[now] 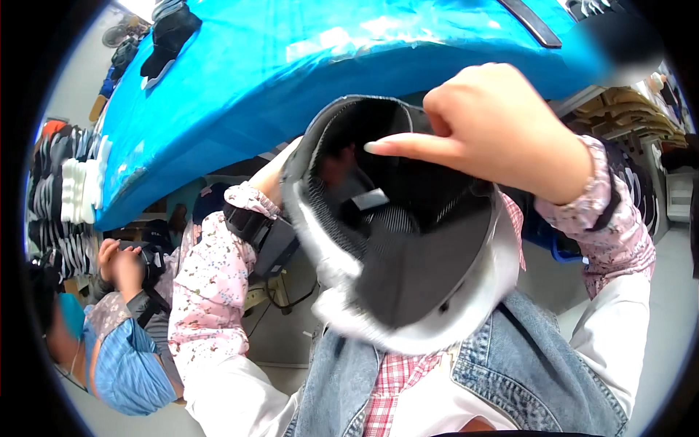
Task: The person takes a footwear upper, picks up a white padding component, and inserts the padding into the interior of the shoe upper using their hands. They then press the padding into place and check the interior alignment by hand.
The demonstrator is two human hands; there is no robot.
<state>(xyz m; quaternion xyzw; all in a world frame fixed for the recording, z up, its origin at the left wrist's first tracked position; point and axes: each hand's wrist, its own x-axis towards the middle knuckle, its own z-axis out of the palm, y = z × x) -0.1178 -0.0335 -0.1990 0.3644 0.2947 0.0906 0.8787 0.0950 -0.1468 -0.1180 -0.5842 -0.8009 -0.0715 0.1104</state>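
Note:
A cap [429, 277] with a pale, shiny outside and a dark lining is held up in front of my body, its hollow side facing me. Inside it a small white label [370, 199] shows beside a striped band. My left hand [275, 173] is at the left side of the cap, mostly hidden behind it, and grips it there. Over the far right rim lies my right hand [491, 120], its thumb stretched across the opening and its other fingers bent at the edge.
A table with a bright blue cover [240, 95] curves across the far side. Dark shoe-like items [171, 44] lie on its left, a dark flat bar [535, 25] on its right. Stacked pale and dark pieces [73, 189] stand at far left. Another person [131, 357] sits nearby on the left.

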